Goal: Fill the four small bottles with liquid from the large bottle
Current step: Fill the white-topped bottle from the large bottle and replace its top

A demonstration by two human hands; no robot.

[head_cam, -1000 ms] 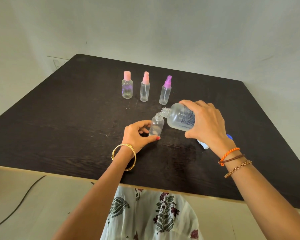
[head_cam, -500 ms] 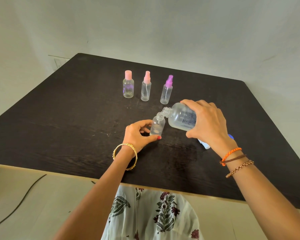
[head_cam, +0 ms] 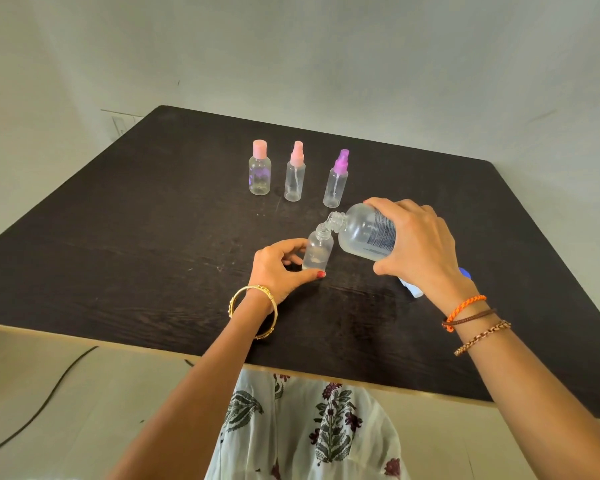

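Observation:
My right hand (head_cam: pixel 419 247) grips the large clear bottle (head_cam: pixel 364 233), tilted with its open neck touching the mouth of an uncapped small bottle (head_cam: pixel 318 250). My left hand (head_cam: pixel 278 268) holds that small bottle upright on the dark table (head_cam: pixel 118 254), thumb and fingers around its base; a little liquid shows in its lower part. Behind them stand three capped small bottles in a row: one with a pink flat cap (head_cam: pixel 259 172), one with a pink spray top (head_cam: pixel 295 176), one with a purple spray top (head_cam: pixel 336 179).
A white and blue object (head_cam: pixel 413 289) lies on the table behind my right wrist, mostly hidden. The table's near edge runs just above my lap. A black cable (head_cam: pixel 42 400) trails on the floor at the left. A wall stands behind the table.
The view shifted slightly. Both hands and both bottles keep nearly the same pose, the large bottle's neck still over the small bottle's mouth.

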